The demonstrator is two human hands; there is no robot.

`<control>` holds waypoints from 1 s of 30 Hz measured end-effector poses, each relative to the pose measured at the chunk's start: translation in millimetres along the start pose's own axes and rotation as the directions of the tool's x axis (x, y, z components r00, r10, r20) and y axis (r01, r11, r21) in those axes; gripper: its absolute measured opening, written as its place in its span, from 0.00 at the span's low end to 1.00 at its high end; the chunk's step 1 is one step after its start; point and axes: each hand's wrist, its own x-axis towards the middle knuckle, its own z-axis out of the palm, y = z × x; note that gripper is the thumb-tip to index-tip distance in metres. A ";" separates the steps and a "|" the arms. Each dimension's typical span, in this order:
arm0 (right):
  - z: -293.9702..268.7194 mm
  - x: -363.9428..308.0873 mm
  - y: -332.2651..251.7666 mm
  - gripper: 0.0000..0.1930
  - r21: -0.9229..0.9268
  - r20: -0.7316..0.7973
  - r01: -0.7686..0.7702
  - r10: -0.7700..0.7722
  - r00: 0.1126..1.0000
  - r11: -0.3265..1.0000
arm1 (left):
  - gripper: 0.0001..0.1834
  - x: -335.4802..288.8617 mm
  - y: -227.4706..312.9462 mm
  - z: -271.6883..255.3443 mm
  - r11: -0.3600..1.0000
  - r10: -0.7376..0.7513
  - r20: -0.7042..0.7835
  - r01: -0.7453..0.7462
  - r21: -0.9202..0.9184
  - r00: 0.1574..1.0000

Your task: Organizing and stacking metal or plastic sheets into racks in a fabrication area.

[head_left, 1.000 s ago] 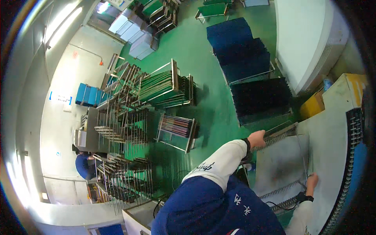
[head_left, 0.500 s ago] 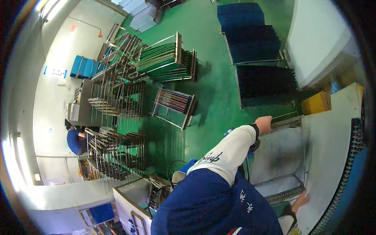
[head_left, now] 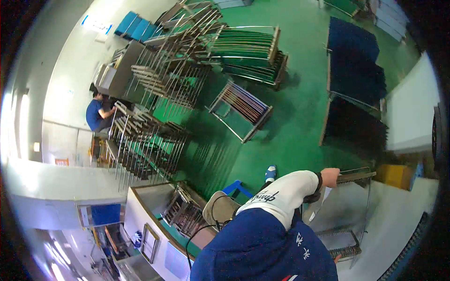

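Observation:
An empty-looking metal rack [head_left: 367, 206] with toothed rails stands in front of me at the right. My left hand [head_left: 331, 177] is closed round the end of its far rail [head_left: 356, 176], the arm stretched out in a white sleeve. At the rack's near rail [head_left: 344, 252], only a bit of my right hand [head_left: 337, 258] shows beside my blue shirt. Its fingers are mostly hidden, so its grip cannot be made out. A pale strip [head_left: 320, 203] hangs below my left wrist, next to the rack.
Beyond the rack is a white worktop [head_left: 398, 225], with a yellow box [head_left: 396, 176] at its far end. Dark-blue-filled racks [head_left: 354, 122] stand far right. A small rack [head_left: 241, 110] and crowded metal racks [head_left: 150, 140] stand on the green floor; a person [head_left: 98, 114] sits at far left.
My view has turned, and the room has shifted in it. My left hand stays on the rack's far rail. My right hand, visible before by the near rail, is now mostly hidden behind my body.

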 end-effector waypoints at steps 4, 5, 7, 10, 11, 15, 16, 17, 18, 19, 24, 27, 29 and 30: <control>-27.1 39.4 -99.8 0.42 0.246 0.076 0.091 -0.113 0.991 0.965 | 0.20 -85.1 -60.9 -91.5 0.974 -0.156 -0.122 0.132 -0.186 0.980; -25.5 32.5 -132.3 0.41 0.336 0.104 0.075 -0.116 0.988 0.939 | 0.20 -98.6 -73.0 -105.5 0.971 -0.170 -0.147 0.141 -0.192 0.974; -23.1 13.3 -195.9 0.39 0.494 0.158 0.027 -0.121 0.980 0.869 | 0.20 -121.6 -98.4 -124.0 0.965 -0.201 -0.233 0.151 -0.216 0.951; -14.6 -15.5 -279.5 0.36 0.657 0.255 -0.046 -0.164 0.953 0.753 | 0.20 -151.7 -169.0 -128.5 0.955 -0.174 -0.321 0.079 -0.287 0.931; -9.9 -23.8 -307.1 0.35 0.693 0.290 -0.074 -0.183 0.939 0.717 | 0.20 -169.6 -183.3 -138.8 0.933 -0.167 -0.302 0.052 -0.356 0.938; 9.9 -56.1 -412.3 0.32 0.758 0.399 -0.140 -0.283 0.873 0.638 | 0.27 -241.3 -229.9 -166.6 0.901 -0.343 -0.434 0.162 -0.402 0.833; 15.4 -62.0 -436.1 0.31 0.758 0.422 -0.149 -0.302 0.855 0.635 | 0.27 -259.3 -239.0 -173.3 0.898 -0.352 -0.454 0.159 -0.410 0.818; 21.7 -68.1 -460.8 0.30 0.751 0.443 -0.152 -0.320 0.837 0.642 | 0.26 -276.8 -247.5 -179.1 0.866 -0.407 -0.461 0.172 -0.470 0.789; 26.0 -53.6 -471.9 0.30 0.748 0.444 -0.135 -0.339 0.829 0.650 | 0.26 -293.1 -254.5 -186.1 0.832 -0.454 -0.465 0.177 -0.525 0.760; 31.9 -35.7 -488.5 0.29 0.686 0.391 0.033 -0.406 0.826 0.727 | 0.26 -306.5 -265.9 -189.1 0.831 -0.459 -0.482 0.168 -0.531 0.746; 79.8 -25.4 -593.0 0.23 0.412 0.229 0.576 -0.692 0.684 0.706 | 0.24 -386.8 -289.2 -198.9 0.745 -0.627 -0.600 0.157 -0.648 0.497; 106.7 -14.8 -659.4 0.19 0.389 0.399 0.649 -0.754 0.521 0.654 | 0.23 -416.6 -295.0 -198.7 0.706 -0.690 -0.647 0.107 -0.700 0.324; 135.1 -6.7 -701.9 0.17 0.404 0.451 0.646 -0.755 0.476 0.648 | 0.24 -437.0 -289.3 -194.7 0.698 -0.708 -0.650 0.132 -0.704 0.275; 147.2 -22.1 -724.7 0.17 0.410 0.461 0.650 -0.761 0.457 0.639 | 0.24 -447.4 -288.0 -190.4 0.685 -0.726 -0.647 0.165 -0.709 0.234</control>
